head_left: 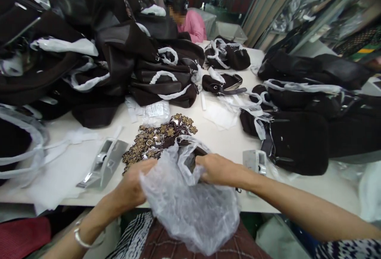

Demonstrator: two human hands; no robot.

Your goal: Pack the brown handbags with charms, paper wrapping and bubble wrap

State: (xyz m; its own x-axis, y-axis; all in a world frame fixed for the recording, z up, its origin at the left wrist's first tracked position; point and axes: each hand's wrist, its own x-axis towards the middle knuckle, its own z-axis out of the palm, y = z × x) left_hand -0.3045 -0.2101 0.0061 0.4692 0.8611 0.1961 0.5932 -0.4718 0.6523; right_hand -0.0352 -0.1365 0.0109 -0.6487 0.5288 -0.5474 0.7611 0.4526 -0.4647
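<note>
A clear, crinkled plastic bag (193, 211) hangs over the table's front edge between my two hands. My left hand (135, 183) is closed at the plastic's left edge, its fingertips partly hidden. At the mouth of the plastic, my right hand (216, 167) is closed on its gathered edge, near a white-wrapped strap (185, 167). Part of a dark brown handbag (202, 147) shows behind and inside the plastic; the rest is covered. Just beyond my left hand lies a pile of gold-and-dark flower-shaped trims (139, 145), some in shiny wrapping.
Dark handbags (119, 48) are heaped at the left, and more dark bags (297, 140) lie at the right. Tape dispensers (104, 161) stand on the white table (228, 138) at both sides. White sheets (59, 167) lie at left. A person in pink (195, 24) sits beyond.
</note>
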